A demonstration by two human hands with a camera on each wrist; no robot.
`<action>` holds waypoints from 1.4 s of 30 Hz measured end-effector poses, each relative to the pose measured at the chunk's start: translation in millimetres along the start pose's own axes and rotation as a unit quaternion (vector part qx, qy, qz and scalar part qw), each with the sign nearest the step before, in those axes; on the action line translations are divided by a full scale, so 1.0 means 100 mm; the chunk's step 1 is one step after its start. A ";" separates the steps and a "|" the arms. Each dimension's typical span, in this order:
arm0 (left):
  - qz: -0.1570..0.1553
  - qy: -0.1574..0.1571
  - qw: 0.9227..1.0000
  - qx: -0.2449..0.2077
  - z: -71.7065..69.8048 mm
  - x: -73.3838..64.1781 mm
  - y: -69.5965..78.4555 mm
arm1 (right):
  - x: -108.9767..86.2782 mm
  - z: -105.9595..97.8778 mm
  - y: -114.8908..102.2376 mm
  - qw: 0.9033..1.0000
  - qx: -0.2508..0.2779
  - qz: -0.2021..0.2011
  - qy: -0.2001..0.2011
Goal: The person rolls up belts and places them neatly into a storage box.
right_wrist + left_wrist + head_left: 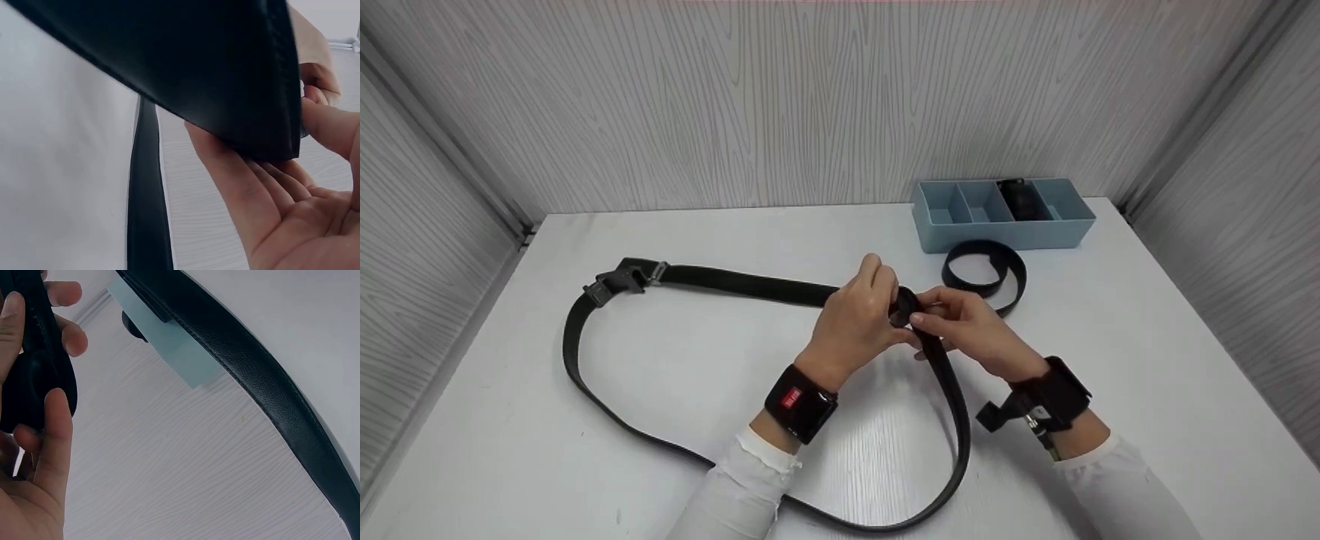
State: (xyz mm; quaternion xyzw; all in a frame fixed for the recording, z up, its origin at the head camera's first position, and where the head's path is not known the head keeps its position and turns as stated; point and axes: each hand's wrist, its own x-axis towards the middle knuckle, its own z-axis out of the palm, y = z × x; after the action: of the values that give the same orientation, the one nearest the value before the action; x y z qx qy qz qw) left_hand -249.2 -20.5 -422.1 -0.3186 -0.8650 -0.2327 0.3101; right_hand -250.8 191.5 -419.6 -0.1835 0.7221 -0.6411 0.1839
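Observation:
A black leather belt forms a wide loop on the white table, its metal buckle at the far left. My left hand grips the strap at the loop's upper right, where it folds into a small bend. Close beside it, my right hand pinches the same stretch between thumb and fingers, as the right wrist view also shows. Beyond the right hand lies a coiled length of black strap; whether it joins the held part is hidden behind the fingers.
A blue divided box stands at the back right, touching or nearly touching the coil. One compartment contains a dark rounded object. Wood-grain panels enclose the table at the back and sides.

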 end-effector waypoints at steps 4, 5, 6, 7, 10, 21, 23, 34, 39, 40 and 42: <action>-0.018 -0.013 1.000 -0.012 0.02 0.00 0.02 | 0.00 -0.01 0.01 1.000 0.019 -0.001 0.012; -0.022 -0.016 0.999 -0.020 0.02 0.00 0.02 | 0.01 -0.01 0.01 1.000 0.022 -0.003 0.015; -0.028 -0.022 0.999 -0.030 0.02 0.00 0.02 | 0.01 -0.02 0.01 1.000 0.023 -0.005 0.017; -0.032 -0.030 0.998 -0.041 0.01 0.00 0.02 | 0.01 -0.04 0.02 1.000 0.023 -0.006 0.019; -0.037 -0.064 0.994 -0.080 -0.03 0.01 -0.02 | 0.02 -0.11 0.02 1.000 0.023 -0.003 0.021; 0.025 -0.132 0.984 -0.117 -0.09 0.00 -0.16 | 0.03 -0.28 0.04 0.999 -0.025 0.028 -0.014; 0.039 -0.126 0.985 -0.112 -0.08 -0.01 -0.16 | 0.03 -0.26 0.04 0.999 -0.020 0.027 -0.005; 0.024 -0.059 0.996 -0.058 -0.07 0.02 -0.16 | 0.09 -0.06 0.08 0.993 0.080 0.001 0.084; 0.005 -0.041 0.997 -0.062 -0.06 0.02 -0.17 | 0.08 -0.03 0.11 0.991 0.108 -0.013 0.080; 0.001 -0.038 0.997 -0.067 -0.06 0.02 -0.17 | 0.07 -0.03 0.11 0.991 0.110 -0.015 0.078; -0.002 -0.038 0.996 -0.080 -0.06 0.02 -0.16 | 0.06 -0.03 0.11 0.991 0.109 -0.020 0.075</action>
State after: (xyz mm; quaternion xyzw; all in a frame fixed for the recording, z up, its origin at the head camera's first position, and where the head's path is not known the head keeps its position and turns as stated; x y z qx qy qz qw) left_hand -259.2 -34.3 -420.2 -0.3489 -0.8555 -0.2897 0.2499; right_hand -257.9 192.6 -430.6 -0.1287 0.6556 -0.7316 0.1353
